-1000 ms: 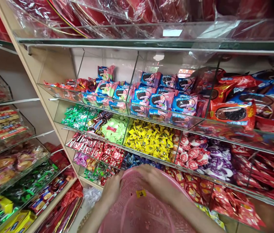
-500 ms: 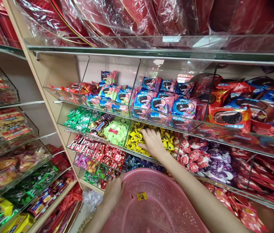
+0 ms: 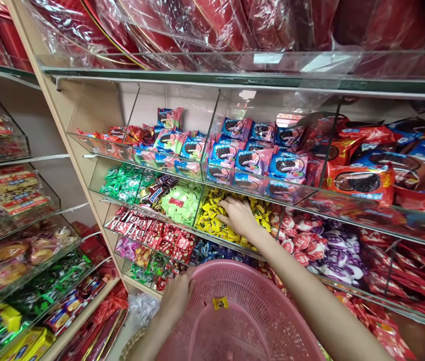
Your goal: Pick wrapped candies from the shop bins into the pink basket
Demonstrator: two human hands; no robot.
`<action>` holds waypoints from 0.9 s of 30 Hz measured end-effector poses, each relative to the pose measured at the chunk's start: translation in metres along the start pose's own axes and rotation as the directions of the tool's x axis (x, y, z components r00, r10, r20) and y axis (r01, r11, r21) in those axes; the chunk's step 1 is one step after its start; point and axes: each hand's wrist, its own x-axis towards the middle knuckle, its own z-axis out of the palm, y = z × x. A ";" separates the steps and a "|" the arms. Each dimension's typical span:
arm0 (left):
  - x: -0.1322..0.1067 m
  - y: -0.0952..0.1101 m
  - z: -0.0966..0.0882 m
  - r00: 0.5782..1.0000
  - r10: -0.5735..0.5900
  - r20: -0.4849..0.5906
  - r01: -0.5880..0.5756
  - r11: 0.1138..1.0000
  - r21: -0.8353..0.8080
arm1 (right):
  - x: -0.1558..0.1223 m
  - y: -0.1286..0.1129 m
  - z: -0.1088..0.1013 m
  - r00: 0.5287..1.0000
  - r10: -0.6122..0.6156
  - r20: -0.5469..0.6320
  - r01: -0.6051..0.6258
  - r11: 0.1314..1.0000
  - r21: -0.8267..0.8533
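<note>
1. nearest is the pink basket [image 3: 257, 321], low in view; its perforated plastic looks light and stiff, and the rolled rim looks like the surest place to hold it
2. the left hand [image 3: 176, 297] is closed on the basket's left rim, fingers wrapped over the edge; one yellow sweet [image 3: 220, 303] lies on the mesh inside
3. just beyond the basket, the lower tier holds red snack packs [image 3: 152, 231] and blue-wrapped sweets [image 3: 206, 249] in clear trays
4. the right hand [image 3: 239, 215] reaches over the basket into a clear bin [image 3: 220, 240], palm down, fingers bent and dug into the heap of yellow candies [image 3: 212, 220]; i cannot tell whether any are pinched between them
5. these candies look small, light and firm, in crinkly film that is likely slippery; the heap is loose and would shift under the fingers, so a pinch across the body or a cupped scoop seems safer than a tug at a wrapper end
6. on the same tier, pale green sweets [image 3: 180, 200], snickers bars [image 3: 155, 188] and dark green sweets [image 3: 122, 181] lie to the left, with red-and-white and purple sweets [image 3: 321, 240] to the right
7. above and farther back are blue cookie packs [image 3: 250, 160] and red cookie packs [image 3: 363, 178]; red boxes [image 3: 167, 25] under film fill the top shelf
</note>
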 end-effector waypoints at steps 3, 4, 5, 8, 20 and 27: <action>0.000 0.001 -0.001 1.000 0.000 0.005 0.000 1.000 0.002 | 0.000 -0.002 -0.002 0.999 -0.039 -0.008 0.039 0.999 -0.025; 0.000 0.001 -0.001 1.000 0.002 0.005 -0.002 1.000 -0.001 | 0.000 -0.003 -0.002 0.999 -0.054 -0.008 0.054 0.998 -0.038; 0.000 0.002 -0.001 1.000 0.002 0.008 -0.002 1.000 -0.005 | 0.000 -0.004 -0.002 0.998 -0.066 -0.006 0.066 0.997 -0.050; 0.000 0.002 -0.002 1.000 -0.003 0.030 0.003 1.000 -0.008 | 0.001 -0.005 -0.002 0.996 -0.094 0.009 0.094 0.994 -0.064; -0.002 0.003 -0.002 1.000 0.011 0.017 -0.011 1.000 -0.020 | -0.002 0.009 0.004 0.981 -0.173 -0.089 0.183 0.974 0.133; -0.001 0.002 0.000 1.000 0.008 0.025 -0.008 1.000 -0.009 | -0.002 0.014 0.005 0.971 -0.112 -0.212 0.166 0.952 0.256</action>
